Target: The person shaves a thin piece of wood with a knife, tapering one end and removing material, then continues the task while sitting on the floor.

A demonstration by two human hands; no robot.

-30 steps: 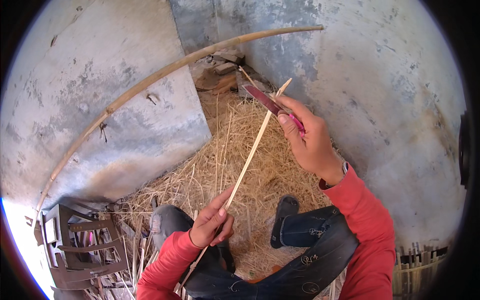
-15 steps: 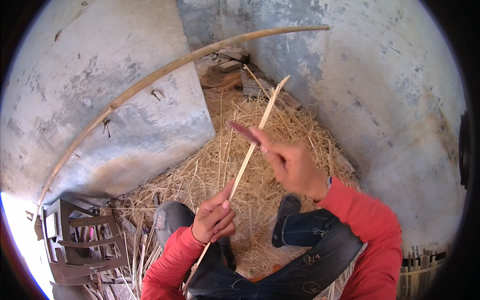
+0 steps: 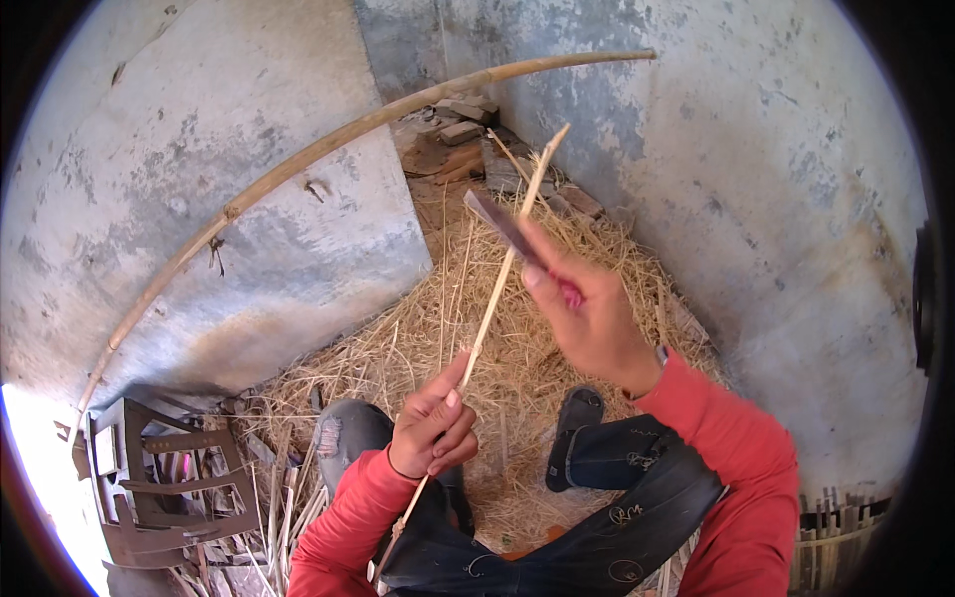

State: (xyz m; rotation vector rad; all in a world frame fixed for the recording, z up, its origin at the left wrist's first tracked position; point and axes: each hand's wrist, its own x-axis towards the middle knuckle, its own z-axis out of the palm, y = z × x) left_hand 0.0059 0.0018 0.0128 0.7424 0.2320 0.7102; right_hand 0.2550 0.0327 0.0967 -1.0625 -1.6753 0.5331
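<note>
A long, pale strip of split bamboo slants up and away from my lap, its far end frayed. My left hand is closed around its lower part, thumb along the top. In my right hand is a knife with a flat, dark blade; a bit of pink handle shows at the palm. The blade crosses the strip at its upper half, and my right fingertips lie close to the strip there. The strip's lower end runs down beside my left forearm over my leg.
A heap of straw-like shavings covers the floor. A long bamboo pole bows along the left wall. At the left lies a brown frame-like stool near loose sticks. Bricks fill the far corner; a slatted basket stands lower right.
My right hand has turned the knife so its flat blade shows more, tip raised. The strip's far end has shifted slightly up. My left hand keeps its grip, moved slightly.
</note>
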